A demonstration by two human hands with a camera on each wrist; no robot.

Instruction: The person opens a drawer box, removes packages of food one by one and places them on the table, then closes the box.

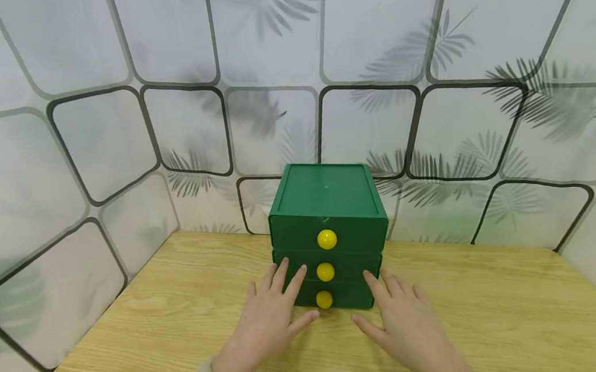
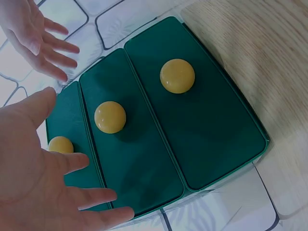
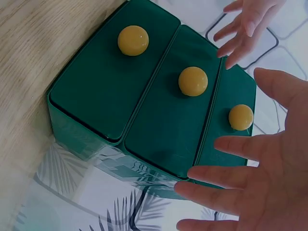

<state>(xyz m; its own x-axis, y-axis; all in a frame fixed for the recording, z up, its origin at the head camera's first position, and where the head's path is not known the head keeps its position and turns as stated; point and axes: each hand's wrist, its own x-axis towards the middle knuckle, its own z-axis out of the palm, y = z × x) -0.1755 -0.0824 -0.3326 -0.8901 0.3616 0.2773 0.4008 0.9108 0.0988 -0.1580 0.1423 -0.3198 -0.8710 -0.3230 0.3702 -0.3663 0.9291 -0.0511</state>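
A green drawer unit [image 1: 331, 191] with three stacked drawers stands on the table, each drawer front bearing a round yellow knob [image 1: 327, 239]. In the head view my left hand [image 1: 268, 319] is spread in front of the unit's left side, its fingers overlapping the lower drawers. My right hand [image 1: 408, 323] is held likewise at the right side. Both hands have straight, parted fingers and hold nothing. The wrist views show the drawer fronts [image 2: 202, 110] close up, all pushed in. Whether any fingertip touches the unit, I cannot tell.
The wooden table [image 1: 492, 303] reaches out to both sides of the unit. Behind it and at the sides rise walls [image 1: 271, 121] covered with a pattern of rounded squares and grey leaves.
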